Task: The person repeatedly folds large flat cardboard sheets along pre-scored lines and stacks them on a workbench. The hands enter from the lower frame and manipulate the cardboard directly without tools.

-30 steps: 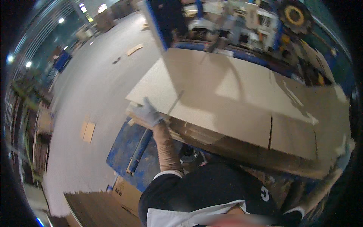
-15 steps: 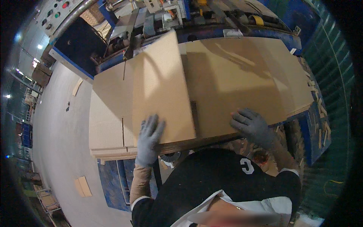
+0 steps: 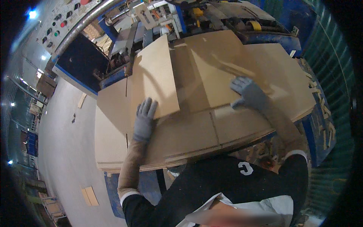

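Observation:
A brown cardboard sheet (image 3: 217,81) lies over a stack of slotted cardboard blanks (image 3: 181,136), its far end at the machine. On its left side a raised panel (image 3: 157,83) casts a shadow to its right. My left hand (image 3: 145,121), in a grey glove, rests flat with outstretched fingers at the near left corner of that panel. My right hand (image 3: 249,94), gloved alike, lies on the sheet's near right part with the thumb apart from the fingers. Neither hand is wrapped round anything. The slots of the blanks below show in front of the sheet's near edge.
Beyond the stack stands a blue machine (image 3: 270,39) with rollers and metal bars. A control panel (image 3: 64,24) with coloured buttons is at the far left. Cardboard strips (image 3: 321,109) lie at right, beside a green corrugated wall (image 3: 336,75). A cardboard piece (image 3: 90,196) lies on the floor.
Both hands have moved forward, and the top sheet has slid away from me toward the machine. More of the blanks beneath now shows in front.

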{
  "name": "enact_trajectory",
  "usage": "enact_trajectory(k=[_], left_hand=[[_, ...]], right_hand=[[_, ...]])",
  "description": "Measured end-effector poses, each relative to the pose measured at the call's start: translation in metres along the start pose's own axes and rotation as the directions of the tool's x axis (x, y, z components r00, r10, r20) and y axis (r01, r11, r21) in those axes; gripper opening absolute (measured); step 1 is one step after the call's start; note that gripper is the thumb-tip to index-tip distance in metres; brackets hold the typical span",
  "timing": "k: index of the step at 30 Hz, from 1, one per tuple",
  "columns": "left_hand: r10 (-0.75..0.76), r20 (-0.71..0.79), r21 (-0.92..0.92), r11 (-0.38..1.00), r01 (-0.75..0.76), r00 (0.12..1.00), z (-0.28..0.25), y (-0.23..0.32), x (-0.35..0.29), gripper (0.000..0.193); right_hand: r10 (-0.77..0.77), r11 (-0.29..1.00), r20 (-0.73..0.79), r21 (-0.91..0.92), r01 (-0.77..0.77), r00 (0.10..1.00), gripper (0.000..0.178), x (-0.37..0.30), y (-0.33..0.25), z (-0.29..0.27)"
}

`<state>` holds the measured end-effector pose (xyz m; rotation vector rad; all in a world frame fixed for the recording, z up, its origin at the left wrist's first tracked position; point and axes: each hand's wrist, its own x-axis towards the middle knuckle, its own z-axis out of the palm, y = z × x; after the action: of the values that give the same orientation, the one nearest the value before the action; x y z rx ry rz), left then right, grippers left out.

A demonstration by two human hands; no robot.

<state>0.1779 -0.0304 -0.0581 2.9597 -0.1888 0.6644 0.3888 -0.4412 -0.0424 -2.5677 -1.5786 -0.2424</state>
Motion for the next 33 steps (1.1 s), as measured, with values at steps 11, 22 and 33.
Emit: enact_trajectory(k=[11, 22, 33], left_hand=[[-0.167, -0.104, 0.054, 0.983, 0.173, 0.98, 0.019, -0.055, 0.091, 0.056], [-0.928, -0.37, -0.153, 0.011, 0.988, -0.047, -0.055, -0.047, -0.165, 0.085], [-0.919, -0.173, -0.939, 0.262, 0.223, 0.355, -0.116, -0.059, -0.162, 0.061]], right_hand=[[0.275, 0.926, -0.437, -0.118, -0.357, 0.856, 0.051, 0.058, 0.038, 0.038], [0.871, 0.07, -0.489, 0.207, -0.976, -0.042, 0.073, -0.234, 0.067, 0.043], [0.649, 0.305, -0.753, 0.39, -0.869, -0.11, 0.07, -0.204, 0.091, 0.002]])
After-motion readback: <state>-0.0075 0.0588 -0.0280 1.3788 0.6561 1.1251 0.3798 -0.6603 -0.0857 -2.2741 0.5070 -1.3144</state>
